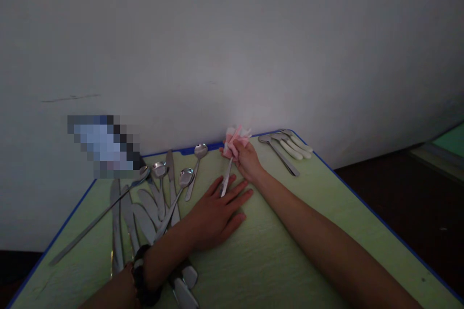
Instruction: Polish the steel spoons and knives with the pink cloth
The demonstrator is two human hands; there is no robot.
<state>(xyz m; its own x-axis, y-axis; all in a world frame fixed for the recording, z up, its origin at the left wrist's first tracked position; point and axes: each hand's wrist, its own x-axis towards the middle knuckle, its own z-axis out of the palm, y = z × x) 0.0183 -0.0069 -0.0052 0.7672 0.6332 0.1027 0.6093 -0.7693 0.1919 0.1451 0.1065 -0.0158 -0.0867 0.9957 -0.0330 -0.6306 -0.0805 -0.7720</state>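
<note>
- Fingers of right hand (249,160) grip crumpled pink-and-white tissue (232,144) around far end of metal utensil (226,176).
- Left hand (213,217) spreads palm down, utensil's near end at its fingers; cannot tell if pinched.
- Green tabletop (270,265), blue-edged, meets grey wall (232,34); light is dim.
- Tissue hides utensil's head; left forearm (170,253) covers some cutlery (116,224); pixelation masks patch (103,145) at left.

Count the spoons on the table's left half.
4: long-handled spoon leftmost, second spoon beside it, third spoon running to the left forearm, fourth spoon rightmost. The forearm may hide others.
</note>
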